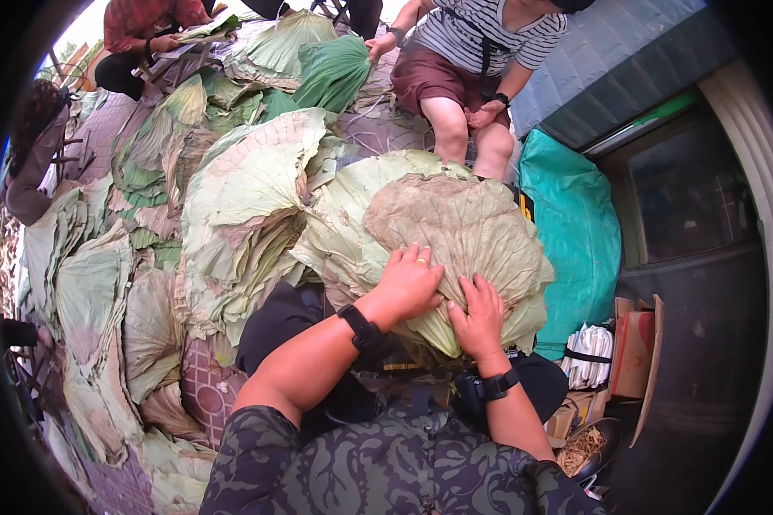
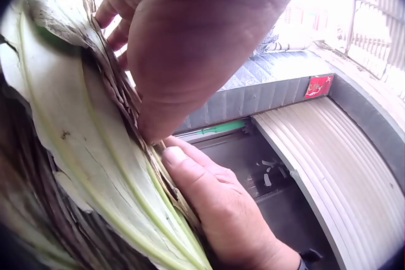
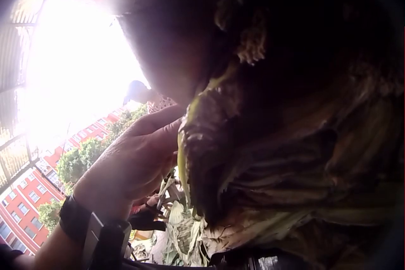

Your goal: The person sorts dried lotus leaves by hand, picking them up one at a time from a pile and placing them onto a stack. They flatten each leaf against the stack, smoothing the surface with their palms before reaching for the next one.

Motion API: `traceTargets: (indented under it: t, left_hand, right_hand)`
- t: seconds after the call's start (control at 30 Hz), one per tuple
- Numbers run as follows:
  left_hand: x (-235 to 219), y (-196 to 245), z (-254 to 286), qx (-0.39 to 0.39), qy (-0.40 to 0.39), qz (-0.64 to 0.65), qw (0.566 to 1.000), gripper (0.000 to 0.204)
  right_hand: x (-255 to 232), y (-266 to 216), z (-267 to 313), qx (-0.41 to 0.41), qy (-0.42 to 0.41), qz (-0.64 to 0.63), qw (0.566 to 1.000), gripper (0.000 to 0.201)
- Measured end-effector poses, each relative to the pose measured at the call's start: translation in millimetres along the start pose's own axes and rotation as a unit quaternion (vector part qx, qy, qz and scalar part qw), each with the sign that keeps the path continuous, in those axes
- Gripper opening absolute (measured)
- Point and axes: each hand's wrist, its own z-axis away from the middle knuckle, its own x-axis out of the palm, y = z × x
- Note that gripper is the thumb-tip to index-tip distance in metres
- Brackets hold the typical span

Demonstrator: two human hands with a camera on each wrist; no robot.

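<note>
A large stack of dried lotus leaves point(image 1: 421, 189) lies across the person's lap, a brownish leaf point(image 1: 455, 227) on top. My left hand point(image 1: 401, 287) rests on that top leaf near its close edge, fingers spread forward. Just to its right, my right hand point(image 1: 478, 319) lies on the same leaf with fingers extended. The two hands nearly meet at the thumbs. In the left wrist view, layered pale leaves point(image 2: 82, 124) with thick veins pass beneath both hands. Leaf undersides point(image 3: 304, 175) look dark in the right wrist view.
More lotus leaves point(image 1: 240, 189) are piled on the paved ground at left. A person in a striped shirt point(image 1: 498, 39) sits opposite, one hand on a green leaf point(image 1: 335, 73). At right are a teal sack point(image 1: 567, 223), a cardboard box point(image 1: 636, 352) and a dark doorway point(image 1: 687, 343).
</note>
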Motion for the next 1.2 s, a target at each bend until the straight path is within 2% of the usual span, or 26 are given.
traceTargets:
  t: [0.47, 1.2]
  left_hand:
    - [4.4, -2.0, 1.3, 0.003, 0.017, 0.001, 1.000, 0.053]
    - [1.9, -1.2, -0.3, 0.001, 0.000, -0.009, 1.000, 0.055]
  right_hand:
    - [-0.2, -1.6, 1.0, 0.001, 0.002, 0.005, 1.000, 0.049]
    - [1.1, -0.3, 2.5, 0.005, 0.006, -0.003, 1.000, 0.050]
